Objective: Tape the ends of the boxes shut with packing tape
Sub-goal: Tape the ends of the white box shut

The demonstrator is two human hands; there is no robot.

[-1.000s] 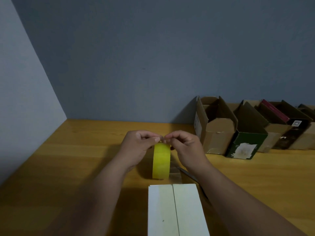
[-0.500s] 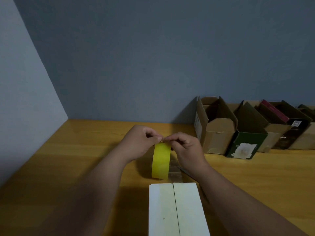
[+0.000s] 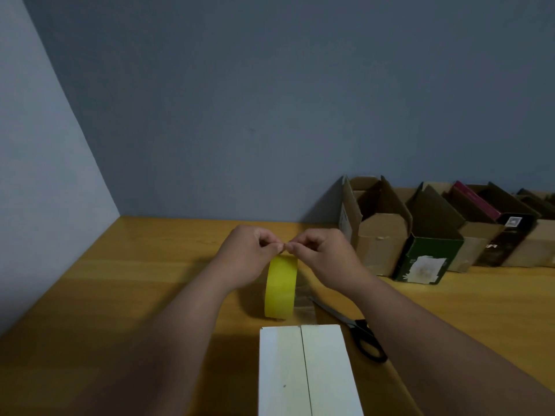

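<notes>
A wooden table [image 3: 150, 295] carries a row of about five open boxes [image 3: 378, 235] along its far right edge, and one white box [image 3: 306, 370] at the near edge, its long axis and flap seam running straight away from the person. One yellow tape roll [image 3: 280, 288] stands on edge just beyond it, directly below both hands. The left hand [image 3: 249, 256] and right hand [image 3: 324, 259] are equally near, each pinching at the roll's top (probably the loose end). One pair of scissors [image 3: 357, 331] lies right of the white box.
</notes>
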